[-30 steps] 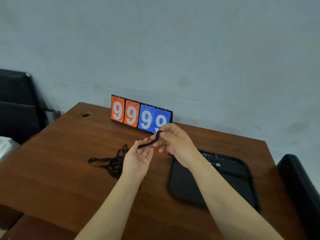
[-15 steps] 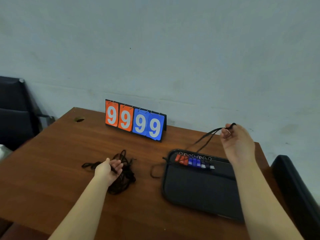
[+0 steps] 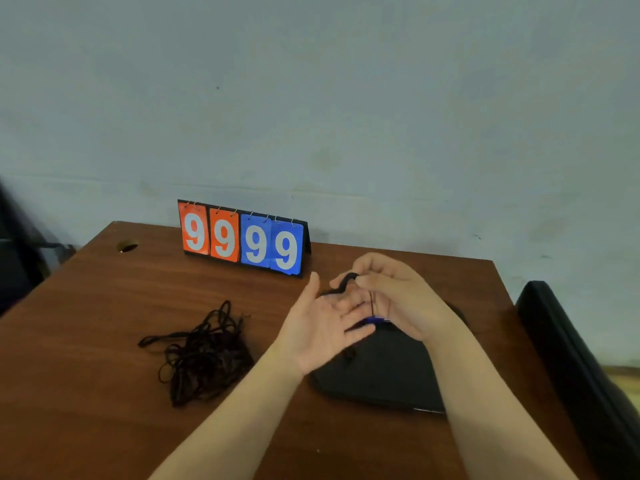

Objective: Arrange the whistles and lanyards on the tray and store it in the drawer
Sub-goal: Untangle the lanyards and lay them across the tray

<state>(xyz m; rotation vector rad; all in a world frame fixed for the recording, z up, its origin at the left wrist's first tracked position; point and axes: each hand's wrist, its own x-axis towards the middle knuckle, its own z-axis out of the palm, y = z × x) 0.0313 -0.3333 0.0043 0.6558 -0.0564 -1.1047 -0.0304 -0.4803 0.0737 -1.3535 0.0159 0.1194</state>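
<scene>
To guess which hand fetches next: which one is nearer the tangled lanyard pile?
Left. The left hand hovers just right of the pile; the right hand is farther right, over the tray, pinching a lanyard.

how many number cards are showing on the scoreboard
4: two orange cards on the left, two blue cards on the right, all showing 9, side by side. None looks hidden.

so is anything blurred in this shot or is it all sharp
Head view: the scoreboard digits are crisp; the fingertips of the left hand and the blue whistle beside them are smeared; the dark chair at the right edge is streaked; lighting is even, with no harsh glare.
</scene>
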